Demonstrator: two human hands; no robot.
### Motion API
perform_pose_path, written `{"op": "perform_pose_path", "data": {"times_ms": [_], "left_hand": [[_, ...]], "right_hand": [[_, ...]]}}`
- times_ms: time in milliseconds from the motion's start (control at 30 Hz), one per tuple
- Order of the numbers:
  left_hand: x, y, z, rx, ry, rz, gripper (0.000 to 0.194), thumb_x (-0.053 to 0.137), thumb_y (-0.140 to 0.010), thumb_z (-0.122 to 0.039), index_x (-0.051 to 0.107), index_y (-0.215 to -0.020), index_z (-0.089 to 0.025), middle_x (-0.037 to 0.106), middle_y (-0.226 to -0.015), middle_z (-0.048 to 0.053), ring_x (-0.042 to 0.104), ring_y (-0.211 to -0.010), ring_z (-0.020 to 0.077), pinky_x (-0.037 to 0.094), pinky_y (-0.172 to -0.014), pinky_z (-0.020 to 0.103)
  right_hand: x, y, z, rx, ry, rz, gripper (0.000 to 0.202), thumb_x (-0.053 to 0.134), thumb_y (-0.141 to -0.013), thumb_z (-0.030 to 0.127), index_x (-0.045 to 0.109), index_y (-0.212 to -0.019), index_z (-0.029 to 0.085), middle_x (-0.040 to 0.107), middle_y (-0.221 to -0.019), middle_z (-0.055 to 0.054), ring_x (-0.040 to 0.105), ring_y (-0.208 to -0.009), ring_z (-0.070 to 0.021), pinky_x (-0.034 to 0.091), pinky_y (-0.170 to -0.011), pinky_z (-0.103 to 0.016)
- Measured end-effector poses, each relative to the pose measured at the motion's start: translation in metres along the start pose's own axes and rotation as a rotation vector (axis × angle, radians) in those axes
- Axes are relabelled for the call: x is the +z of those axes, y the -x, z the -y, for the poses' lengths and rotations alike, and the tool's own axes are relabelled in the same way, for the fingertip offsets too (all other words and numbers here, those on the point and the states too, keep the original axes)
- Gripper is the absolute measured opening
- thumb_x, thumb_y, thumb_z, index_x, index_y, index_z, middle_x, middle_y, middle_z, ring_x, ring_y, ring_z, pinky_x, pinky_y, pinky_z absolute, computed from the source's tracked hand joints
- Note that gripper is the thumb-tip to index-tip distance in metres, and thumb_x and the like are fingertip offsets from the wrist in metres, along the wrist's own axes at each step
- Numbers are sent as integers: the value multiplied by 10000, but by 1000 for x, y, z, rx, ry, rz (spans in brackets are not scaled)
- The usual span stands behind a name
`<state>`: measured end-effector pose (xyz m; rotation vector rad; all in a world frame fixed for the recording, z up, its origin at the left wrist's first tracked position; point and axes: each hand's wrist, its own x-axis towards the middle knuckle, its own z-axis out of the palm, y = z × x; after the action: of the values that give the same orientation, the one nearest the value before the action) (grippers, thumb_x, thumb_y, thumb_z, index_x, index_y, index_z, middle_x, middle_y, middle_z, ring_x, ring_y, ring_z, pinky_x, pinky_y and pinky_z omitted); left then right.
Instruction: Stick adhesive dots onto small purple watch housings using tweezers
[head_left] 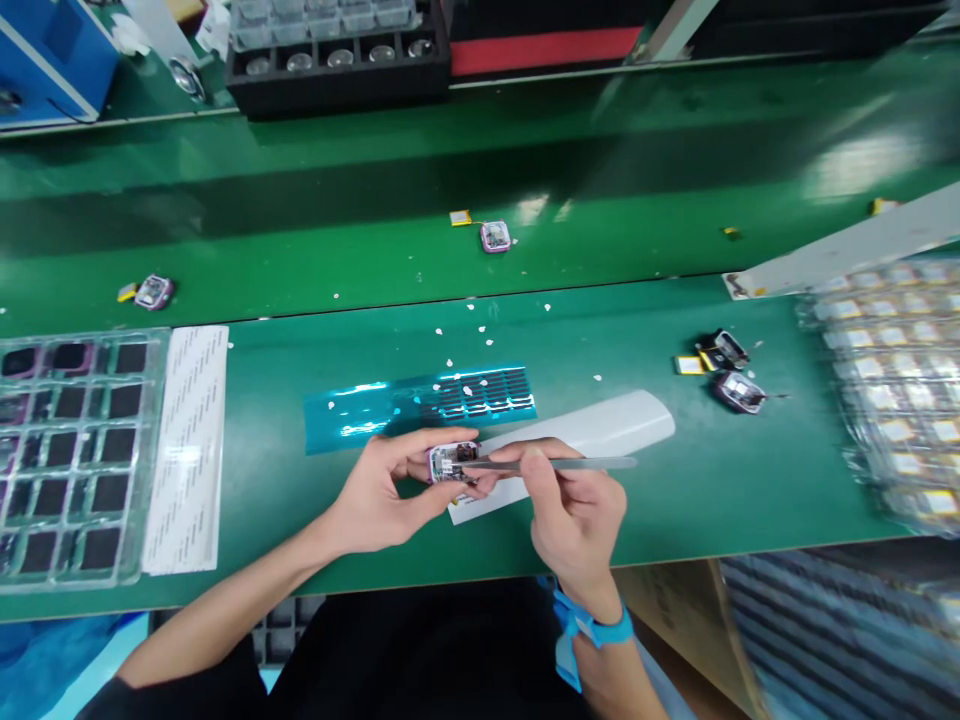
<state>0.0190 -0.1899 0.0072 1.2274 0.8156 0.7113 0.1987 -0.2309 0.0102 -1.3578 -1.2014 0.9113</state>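
Left hand [386, 492] is curled round a small purple-rimmed module [452, 463], thumb on top and fingers under, pinching it by the edges w/ its open face up; inner parts look like a tiny circuit board but are too small to make out. Right hand [574, 510] is closed in a pen grip on thin steel tweezers [551, 464], smooth and shiny, tips touching the module's right edge; a blue wrist strap [592, 628] circles that wrist. Module sits just above a white glossy strip [592, 432], curved at its far end, near end hidden under the hands. Just beyond the module lies a teal translucent film sheet [420, 402], shiny, w/ rows of small dark rectangles on its right half. All on a green matte bench mat [300, 520] speckled w/ white flecks. Left of the module, well apart: a clear plastic tray [75, 455] w/ square pockets, cut off at the frame edge, and a white printed liner sheet [186, 450] beside it. Right of the module: two more small modules [731, 375], dark and purple, w/ a yellow tab; farther right a clear tray stack [892, 390], blurred, contents hard to read. Beyond, on the green conveyor belt [300, 250], two more purple units, approx. same shape, details blurred.
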Motion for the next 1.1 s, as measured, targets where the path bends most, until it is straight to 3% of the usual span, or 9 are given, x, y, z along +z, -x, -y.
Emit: {"op": "perform_pose_path", "data": {"times_ms": [567,700,800,900,1000,1100], "left_hand": [[1,2,-1,21,-36,-77,393,713,-855,-130,705,-1248,-130,832,-932,89,815,-799,223,686,-702,289],[-3,2,-1,23,-39,-47,369,613,-929,-128,683,-1292,-136,831,-947,94,814,-802,216,672,-666,283],[-5,1,1,26,-23,-34,348,545,-967,-125,696,-1279,-156,830,-983,92,814,-850,221,677,-744,329],[-6,0,3,10,-15,-2,339,524,-970,-116,713,-1247,-166,826,-1028,94,815,-879,238,677,-793,372],[-9,-2,3,-15,-61,34,330,511,-980,-140,703,-1248,-150,826,-1019,103,817,-854,246,674,-762,365],[-18,-6,-1,-8,-165,-14,327,510,-1010,-202,670,-1285,-129,832,-947,96,812,-859,225,653,-807,346]], "right_hand": [[3,-5,0,-66,92,12,294,560,-1029,321,809,-904,226,761,-698,-25,739,-604,-170,611,-559,-253],[4,-4,-1,-63,125,25,291,551,-1027,294,808,-909,225,760,-699,-18,727,-584,-162,590,-544,-249],[4,-1,-2,-60,151,46,273,550,-1021,270,803,-926,231,769,-729,-17,737,-622,-171,597,-578,-266],[-2,0,-6,-94,131,62,244,559,-1017,242,792,-947,232,782,-783,-22,746,-672,-177,602,-618,-284],[-14,-6,-7,-167,103,-3,230,551,-1025,229,779,-993,232,777,-781,-26,741,-698,-196,596,-630,-326],[-25,-26,-6,-247,215,28,202,584,-1010,203,775,-1055,249,794,-893,-31,737,-785,-205,596,-697,-366]]}}
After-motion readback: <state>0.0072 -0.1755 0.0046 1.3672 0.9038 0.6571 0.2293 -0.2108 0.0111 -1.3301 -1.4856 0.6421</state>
